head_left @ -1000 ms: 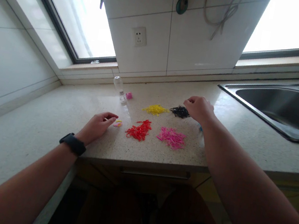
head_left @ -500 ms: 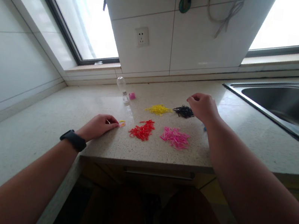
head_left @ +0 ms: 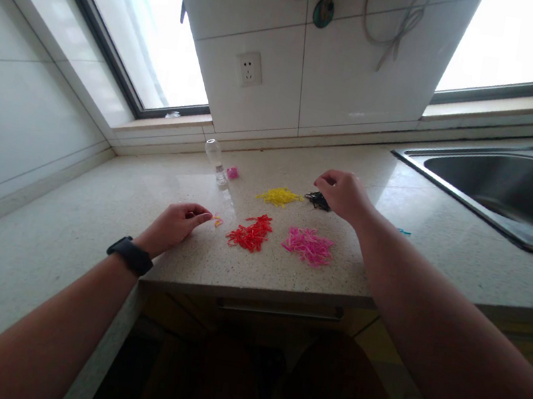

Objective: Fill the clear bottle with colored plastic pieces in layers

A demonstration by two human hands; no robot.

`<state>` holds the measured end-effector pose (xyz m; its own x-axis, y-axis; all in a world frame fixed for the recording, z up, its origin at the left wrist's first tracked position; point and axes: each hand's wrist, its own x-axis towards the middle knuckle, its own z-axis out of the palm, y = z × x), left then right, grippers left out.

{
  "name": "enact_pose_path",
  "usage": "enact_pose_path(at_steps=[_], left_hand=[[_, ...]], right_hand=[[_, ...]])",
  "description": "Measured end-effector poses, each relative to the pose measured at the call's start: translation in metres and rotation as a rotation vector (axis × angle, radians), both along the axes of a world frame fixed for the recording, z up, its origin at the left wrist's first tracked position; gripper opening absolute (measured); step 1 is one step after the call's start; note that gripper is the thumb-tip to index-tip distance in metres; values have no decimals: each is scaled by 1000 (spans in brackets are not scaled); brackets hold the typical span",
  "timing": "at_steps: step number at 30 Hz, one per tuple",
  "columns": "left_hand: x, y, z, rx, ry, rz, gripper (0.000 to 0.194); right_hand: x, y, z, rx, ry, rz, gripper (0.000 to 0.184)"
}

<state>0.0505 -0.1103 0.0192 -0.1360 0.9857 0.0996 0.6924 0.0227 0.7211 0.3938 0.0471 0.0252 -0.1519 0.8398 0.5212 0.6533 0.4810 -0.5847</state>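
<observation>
My left hand (head_left: 180,226) is closed in a pinch at the left of the piles, on the end of a few small pink and yellow rubber bands (head_left: 217,220). Over the back right of the piles hovers my right hand (head_left: 341,192), thumb and fingertips together; what they hold, if anything, is too small to make out. Below it the black rubber bands (head_left: 317,200) are partly hidden. Yellow rubber bands (head_left: 280,196) lie left of these. Nearer to me are the red rubber bands (head_left: 251,233) and the pink rubber bands (head_left: 308,245).
A clear bottle (head_left: 215,161) lies behind my left hand, with a pink cap (head_left: 233,172) beside it. Blue bands (head_left: 403,232) show past my right forearm. At the right is a steel sink (head_left: 495,188). The counter's front edge (head_left: 257,290) runs close to me.
My right hand has moved left, from the right side of the black pile to above it. My left hand stays almost in place. The view has shifted slightly.
</observation>
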Motion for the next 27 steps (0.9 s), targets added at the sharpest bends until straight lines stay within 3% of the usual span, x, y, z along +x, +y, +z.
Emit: enact_pose_path(at_steps=[4, 10, 16, 22, 27], left_hand=[[19, -4, 3, 56, -161, -10, 41], [52, -14, 7, 125, -514, -99, 33], [86, -29, 14, 70, -802, -185, 24], [111, -42, 20, 31, -910, -156, 27], [116, -46, 21, 24, -948, -153, 26]], right_hand=[[-3, -2, 0, -5, -29, 114, 24], [-4, -2, -3, -5, -54, 159, 23], [-4, -1, -6, -6, -92, 221, 23], [-4, -1, -6, 16, -135, 257, 23], [-6, -4, -4, -12, -108, 283, 24]])
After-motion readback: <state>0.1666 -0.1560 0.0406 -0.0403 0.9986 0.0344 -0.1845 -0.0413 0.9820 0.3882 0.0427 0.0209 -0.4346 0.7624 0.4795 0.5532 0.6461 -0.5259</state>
